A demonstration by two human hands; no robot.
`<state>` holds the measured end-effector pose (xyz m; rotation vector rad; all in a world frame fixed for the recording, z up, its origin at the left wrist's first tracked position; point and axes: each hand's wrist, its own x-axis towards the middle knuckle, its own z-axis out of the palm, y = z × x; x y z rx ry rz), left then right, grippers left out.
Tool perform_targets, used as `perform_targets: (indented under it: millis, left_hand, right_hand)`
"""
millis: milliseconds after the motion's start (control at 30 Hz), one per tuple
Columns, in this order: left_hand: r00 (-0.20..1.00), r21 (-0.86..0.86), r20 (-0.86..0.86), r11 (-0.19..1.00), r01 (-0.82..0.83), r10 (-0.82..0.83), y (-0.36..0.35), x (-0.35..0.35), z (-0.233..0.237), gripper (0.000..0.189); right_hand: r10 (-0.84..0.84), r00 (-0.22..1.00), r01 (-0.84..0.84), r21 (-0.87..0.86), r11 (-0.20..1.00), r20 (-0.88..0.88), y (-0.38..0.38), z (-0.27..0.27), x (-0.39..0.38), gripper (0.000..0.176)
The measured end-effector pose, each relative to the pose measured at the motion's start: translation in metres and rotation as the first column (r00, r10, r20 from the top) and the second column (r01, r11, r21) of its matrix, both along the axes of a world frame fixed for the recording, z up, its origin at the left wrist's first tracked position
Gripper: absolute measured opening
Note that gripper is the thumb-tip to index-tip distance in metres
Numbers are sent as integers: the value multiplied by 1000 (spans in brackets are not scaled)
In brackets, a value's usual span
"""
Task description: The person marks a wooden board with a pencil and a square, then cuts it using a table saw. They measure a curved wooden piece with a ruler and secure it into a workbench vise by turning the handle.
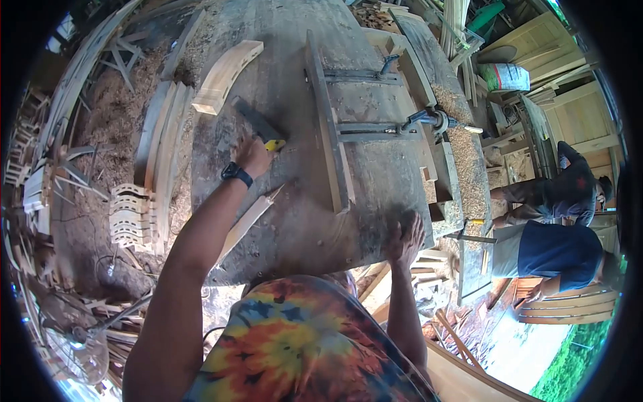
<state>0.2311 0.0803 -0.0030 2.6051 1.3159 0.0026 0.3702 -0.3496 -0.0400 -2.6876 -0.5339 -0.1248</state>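
My left hand [252, 157], with a dark watch on the wrist, is closed at the yellow end of a dark flat-bladed tool [257, 120] low over the worktable [281, 228]. Its kind is not plain; the hand hides part of it. Beyond its far tip rests a curved wooden piece [228, 77] with slots along one side. A pale pointed strip of wood [249, 224] lies beside my left forearm. My right hand [406, 239] rests flat at the table's near right edge, fingers stretched out.
A wooden frame with long bars and blue clamps [420, 120] covers the right side of the table. Slotted curved pieces [132, 216] are stacked at left. Another yellow-ended tool [473, 236] lies at right. Two people [559, 249] are bent over at far right.
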Motion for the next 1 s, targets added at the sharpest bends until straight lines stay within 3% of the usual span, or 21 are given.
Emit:
perform_targets:
  millis: [67, 200, 267, 400, 500, 600, 633, 767, 1000]
  left_hand:
    - [984, -12, 26, 984, 176, -176, 4, -3, -23, 51]
    - [985, 144, -41, 974, 172, -168, 1, -5, -35, 46]
    - [974, -118, 167, 978, 175, -154, 7, -4, -19, 42]
    - [946, -28, 252, 975, 220, -206, 17, 3, -20, 39]
    - [842, -27, 493, 963, 268, -220, 36, 17, -53, 29]
    - [782, 67, 529, 935, 348, -329, 42, 32, -54, 22]
    - [754, 230, 506, 908, 350, -419, 38, 37, -50, 25]
    - [726, 220, 478, 868, 446, -494, 46, 67, -55, 28]
    - [695, 188, 487, 841, 508, -529, 43, 98, -63, 18]
  right_hand:
    - [60, 993, -53, -66, 996, 105, -1, 0, -6, 67]
    - [38, 994, -29, -89, 996, 101, -3, -1, -4, 64]
    - [6, 996, 3, -98, 995, 91, -3, -3, -4, 63]
    - [11, 993, -4, -64, 998, 119, -2, 0, -5, 61]
    - [-2, 990, 13, -74, 997, 141, 2, -1, -6, 60]
    - [-32, 995, 41, -93, 995, 97, 0, 2, -4, 60]
    - [-25, 995, 34, -84, 996, 100, 0, 2, -4, 61]
    - [-28, 996, 38, -116, 993, 81, 0, 3, -6, 64]
    - [-47, 999, 48, -152, 987, 14, 3, 7, -4, 68]
